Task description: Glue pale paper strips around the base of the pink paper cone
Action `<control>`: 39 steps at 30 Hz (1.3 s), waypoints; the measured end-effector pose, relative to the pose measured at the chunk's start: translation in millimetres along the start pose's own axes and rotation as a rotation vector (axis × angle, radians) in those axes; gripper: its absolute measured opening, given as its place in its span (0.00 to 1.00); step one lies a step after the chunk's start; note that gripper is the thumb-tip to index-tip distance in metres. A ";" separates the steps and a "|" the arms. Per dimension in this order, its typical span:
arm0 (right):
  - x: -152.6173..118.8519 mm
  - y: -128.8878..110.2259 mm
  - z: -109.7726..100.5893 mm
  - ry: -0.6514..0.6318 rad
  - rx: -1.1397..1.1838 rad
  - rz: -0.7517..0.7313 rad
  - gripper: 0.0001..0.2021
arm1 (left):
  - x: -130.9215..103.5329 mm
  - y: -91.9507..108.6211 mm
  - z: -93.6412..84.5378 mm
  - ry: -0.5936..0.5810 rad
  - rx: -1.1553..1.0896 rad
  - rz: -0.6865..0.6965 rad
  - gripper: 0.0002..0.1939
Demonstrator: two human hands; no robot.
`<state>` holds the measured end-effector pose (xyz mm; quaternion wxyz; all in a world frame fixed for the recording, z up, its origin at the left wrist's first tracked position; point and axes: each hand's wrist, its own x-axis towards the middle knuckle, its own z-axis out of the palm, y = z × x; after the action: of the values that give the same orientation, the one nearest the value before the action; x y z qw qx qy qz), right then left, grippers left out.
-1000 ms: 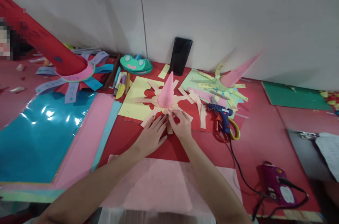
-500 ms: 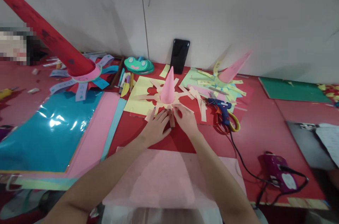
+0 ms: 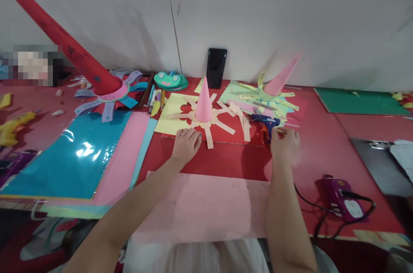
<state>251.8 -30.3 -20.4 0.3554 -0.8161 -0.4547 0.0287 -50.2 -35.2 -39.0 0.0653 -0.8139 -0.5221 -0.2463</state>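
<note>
A pink paper cone (image 3: 204,103) stands upright in the middle of a flower-shaped paper base, with cream paper strips (image 3: 209,136) spreading out from it. Just below and left of the base rests my left hand (image 3: 187,144), its fingers curled together; anything inside them is hidden. At the right, my right hand (image 3: 284,146) is at the handle of a blue glue gun (image 3: 265,120), fingers bent round, slightly blurred. Loose cream strips (image 3: 244,122) lie between the cone and the glue gun.
Behind stands a black phone (image 3: 216,67) against the wall. A tall red cone (image 3: 77,55) is at the left above a blue glossy sheet (image 3: 74,152). Another pink cone (image 3: 284,76) leans at the right. A purple box with a cable (image 3: 342,200) sits at the lower right.
My right hand has moved right, from the strip below the cone to the glue gun. My left hand has drawn slightly left off the strip and its fingers have curled in.
</note>
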 end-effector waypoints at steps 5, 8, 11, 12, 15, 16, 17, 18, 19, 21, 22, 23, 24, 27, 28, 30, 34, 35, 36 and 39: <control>1.5 2.9 8.3 -0.038 -0.026 0.043 0.14 | 0.1 -0.6 2.1 -0.008 0.013 0.006 0.13; 3.0 9.4 17.9 -0.068 -0.057 0.077 0.16 | 1.2 -0.9 3.0 -0.003 0.011 0.018 0.13; 4.0 13.4 25.5 -0.105 -0.114 0.088 0.18 | 2.1 -1.0 3.4 -0.009 0.020 0.028 0.13; 4.1 13.4 26.7 -0.104 -0.122 0.087 0.18 | 2.2 -1.1 3.5 -0.012 0.022 0.029 0.13; 3.6 10.4 25.5 -0.062 -0.103 0.102 0.18 | 2.0 -1.5 4.0 -0.012 0.020 0.035 0.14; 3.3 8.7 23.8 -0.037 -0.083 0.107 0.19 | 2.0 -1.7 4.3 -0.009 0.018 0.038 0.13; 2.9 7.0 21.7 -0.009 -0.057 0.110 0.19 | 2.0 -1.8 4.5 -0.006 0.016 0.039 0.13; 2.3 5.1 19.5 0.016 -0.028 0.109 0.20 | 2.1 -1.9 4.8 -0.006 0.010 0.045 0.13; 1.5 3.2 17.5 0.033 0.003 0.110 0.20 | 2.3 -1.9 5.0 -0.009 0.003 0.053 0.13; -0.8 -1.3 14.2 0.030 0.055 0.126 0.21 | 2.6 -1.9 5.2 -0.019 -0.015 0.072 0.12; -2.4 -4.0 13.3 0.006 0.072 0.139 0.21 | 2.7 -1.9 5.4 -0.028 -0.022 0.079 0.12; -4.4 -7.2 12.8 -0.029 0.085 0.149 0.21 | 2.7 -1.9 5.5 -0.041 -0.025 0.081 0.12; -6.8 -10.9 12.6 -0.069 0.097 0.148 0.22 | 2.6 -1.9 5.8 -0.055 -0.026 0.079 0.12; -17.0 -24.1 13.5 -0.186 0.138 0.068 0.25 | 1.6 -2.2 7.3 -0.093 -0.023 0.070 0.12; -21.3 -28.7 14.0 -0.220 0.154 0.027 0.26 | 1.2 -2.4 7.9 -0.098 -0.020 0.069 0.13; -30.0 -36.5 14.8 -0.287 0.173 -0.027 0.26 | 0.4 -2.5 9.2 -0.098 -0.005 0.071 0.13; -41.0 -44.5 15.3 -0.405 0.162 -0.031 0.26 | -0.7 -2.2 10.3 -0.092 0.044 0.102 0.13; -41.6 -45.1 15.2 -0.413 0.159 -0.031 0.25 | -0.9 -2.0 10.3 -0.093 0.052 0.106 0.13; -41.4 -45.4 15.0 -0.412 0.161 -0.033 0.25 | -1.1 -1.8 10.1 -0.095 0.058 0.104 0.13; -38.5 -46.4 13.2 -0.382 0.177 -0.018 0.26 | -1.5 -1.2 8.7 -0.115 0.055 0.090 0.13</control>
<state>191.0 -36.9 -12.8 0.3332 -0.7574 -0.5168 0.2196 -48.9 -32.7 -47.4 0.0687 -0.8471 -0.4947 -0.1814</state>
